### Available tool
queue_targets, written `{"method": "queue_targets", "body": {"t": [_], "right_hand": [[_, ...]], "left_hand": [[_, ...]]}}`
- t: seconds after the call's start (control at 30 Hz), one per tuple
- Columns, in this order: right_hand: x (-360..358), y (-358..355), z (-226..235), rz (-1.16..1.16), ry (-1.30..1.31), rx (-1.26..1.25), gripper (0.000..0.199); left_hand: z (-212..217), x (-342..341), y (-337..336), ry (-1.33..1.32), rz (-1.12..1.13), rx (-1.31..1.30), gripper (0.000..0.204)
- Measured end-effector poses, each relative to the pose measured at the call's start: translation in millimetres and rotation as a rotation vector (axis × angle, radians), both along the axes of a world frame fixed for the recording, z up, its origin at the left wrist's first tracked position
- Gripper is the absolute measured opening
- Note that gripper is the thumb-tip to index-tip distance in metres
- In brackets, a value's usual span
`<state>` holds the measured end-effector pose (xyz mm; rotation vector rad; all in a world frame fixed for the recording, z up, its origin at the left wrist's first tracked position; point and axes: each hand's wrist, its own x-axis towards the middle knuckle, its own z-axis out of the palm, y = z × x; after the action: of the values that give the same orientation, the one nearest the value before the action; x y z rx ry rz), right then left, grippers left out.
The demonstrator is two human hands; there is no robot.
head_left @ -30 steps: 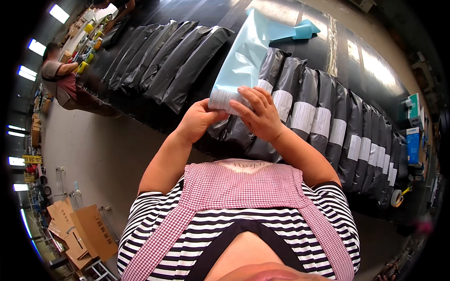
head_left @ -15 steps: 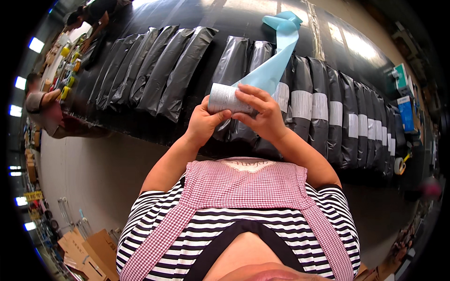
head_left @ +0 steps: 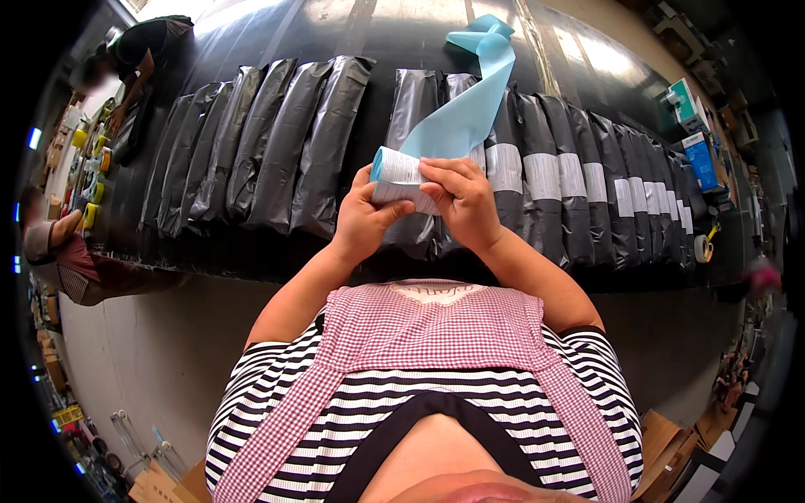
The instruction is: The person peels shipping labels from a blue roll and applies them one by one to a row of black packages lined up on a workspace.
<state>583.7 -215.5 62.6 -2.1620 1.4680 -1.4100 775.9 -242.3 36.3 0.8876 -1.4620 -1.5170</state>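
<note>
The white label roll (head_left: 397, 174), best kept steady with its pale blue strip (head_left: 461, 121) free of twists, is gripped at its left by the left hand (head_left: 359, 216) and pinched at its right by the right hand (head_left: 466, 199), forearms angled inward, above dark bags (head_left: 331, 151) on the desk (head_left: 394, 38).

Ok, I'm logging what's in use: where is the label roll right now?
In the head view, the label roll is just above centre, held between the left hand and the right hand, its blue strip trailing over black bags.
</note>
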Motion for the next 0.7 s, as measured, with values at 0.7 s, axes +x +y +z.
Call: {"method": "queue_targets", "body": {"t": [0.7], "right_hand": [[-36.1,-81.5,-15.0,-0.227,-1.094,0.553,0.029]], "left_hand": [[-4.3,144.6,-181.1,0.991,0.633,0.187,0.043]]}}
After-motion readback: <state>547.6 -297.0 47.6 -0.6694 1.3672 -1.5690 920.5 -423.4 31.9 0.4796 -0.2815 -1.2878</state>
